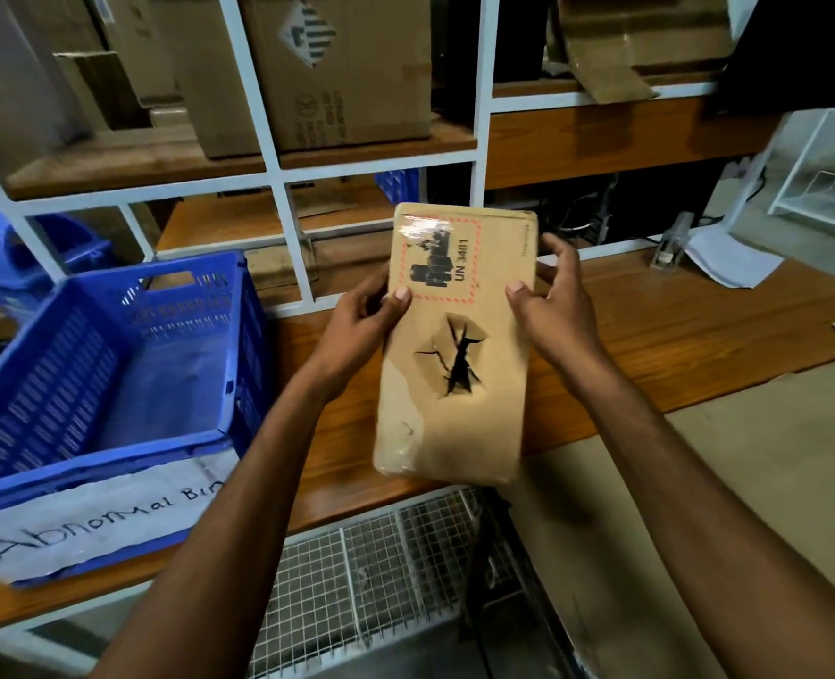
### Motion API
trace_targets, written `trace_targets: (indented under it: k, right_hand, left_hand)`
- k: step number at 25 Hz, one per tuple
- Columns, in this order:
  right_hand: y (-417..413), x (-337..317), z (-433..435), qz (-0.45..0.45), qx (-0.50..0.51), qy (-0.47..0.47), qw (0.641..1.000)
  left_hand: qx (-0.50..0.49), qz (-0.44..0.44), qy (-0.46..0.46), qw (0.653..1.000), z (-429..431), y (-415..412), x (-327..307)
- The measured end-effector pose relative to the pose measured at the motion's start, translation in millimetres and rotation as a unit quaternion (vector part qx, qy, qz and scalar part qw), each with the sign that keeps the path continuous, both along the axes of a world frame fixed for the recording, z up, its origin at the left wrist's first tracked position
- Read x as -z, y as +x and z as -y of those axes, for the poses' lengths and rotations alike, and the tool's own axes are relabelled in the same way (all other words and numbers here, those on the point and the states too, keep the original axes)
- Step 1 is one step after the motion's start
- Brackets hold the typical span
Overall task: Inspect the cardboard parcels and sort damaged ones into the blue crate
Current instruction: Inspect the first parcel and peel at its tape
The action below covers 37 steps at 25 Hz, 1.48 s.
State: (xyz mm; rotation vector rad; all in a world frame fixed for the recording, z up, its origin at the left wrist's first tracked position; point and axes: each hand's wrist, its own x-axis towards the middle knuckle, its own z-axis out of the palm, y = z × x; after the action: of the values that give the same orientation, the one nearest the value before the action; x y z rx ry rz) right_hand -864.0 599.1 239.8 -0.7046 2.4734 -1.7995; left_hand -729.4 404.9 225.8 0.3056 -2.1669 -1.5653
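Note:
A flat brown cardboard parcel (474,423) is held upright above the wooden table, in the centre of view. Its front has a torn, caved-in hole in the middle and a red-bordered "UN 3481" label near the top. My left hand (356,330) grips the parcel's left edge, thumb on the front face. My right hand (550,306) grips the right edge, thumb on the front. The blue crate (239,335) stands at the left on the table, with nothing inside, and a paper sign reading "Abnormal Bin" hangs on its near wall.
The wooden table (675,345) runs left to right. Behind it a white-framed shelf rack (278,178) holds large cardboard boxes (347,71). A white paper (734,259) lies at the back right. A wire mesh basket (366,570) sits below the table's front edge.

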Motion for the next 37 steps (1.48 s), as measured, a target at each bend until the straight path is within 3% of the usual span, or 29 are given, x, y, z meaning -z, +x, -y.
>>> trace_targets:
  k: [3, 11, 13, 16, 17, 19, 21, 24, 26, 32, 35, 37]
  right_hand:
    - [-7, -7, -11, -0.012, -0.003, 0.013, 1.0]
    - [-16, 2, -19, 0.035, -0.025, 0.003, 0.999]
    - [-9, 3, -13, -0.023, -0.006, 0.032, 0.999]
    - [33, 5, -8, -0.22, 0.09, 0.094, 0.967]
    - [52, 14, -3, -0.238, 0.082, 0.099, 0.963]
    - [90, 34, 5, -0.155, 0.01, 0.11, 0.982]
    - [109, 51, 15, 0.007, -0.051, 0.129, 0.99]
    - [98, 49, 30, 0.22, -0.105, 0.028, 0.969]
    - [90, 42, 35, 0.292, -0.105, -0.052, 0.949]
    - [95, 62, 28, 0.279, -0.081, -0.173, 0.941]
    - [89, 70, 28, 0.244, -0.079, -0.172, 0.951]
    - [85, 73, 25, 0.189, -0.098, -0.146, 0.966]
  left_hand:
    - [0.036, 0.0, -0.005, 0.999, -10, -3, -3]
    - [-0.044, -0.043, 0.098, 0.993, -20, -7, 3]
    - [-0.061, -0.035, 0.097, 0.993, -18, -7, 5]
    - [-0.112, -0.045, 0.068, 0.99, -15, -10, 11]
    - [-0.127, -0.054, 0.051, 0.989, -15, -10, 13]
    - [-0.147, -0.07, 0.021, 0.986, -18, -13, 15]
    - [-0.157, -0.076, 0.005, 0.985, -21, -14, 15]
    - [-0.158, -0.083, -0.014, 0.984, -19, -14, 20]
    - [-0.159, -0.076, -0.029, 0.984, -17, -13, 22]
    - [-0.186, -0.094, -0.071, 0.975, -21, -7, 18]
    - [-0.237, -0.072, -0.258, 0.934, -30, -10, 14]
    - [-0.187, 0.001, -0.349, 0.918, -42, -12, 18]
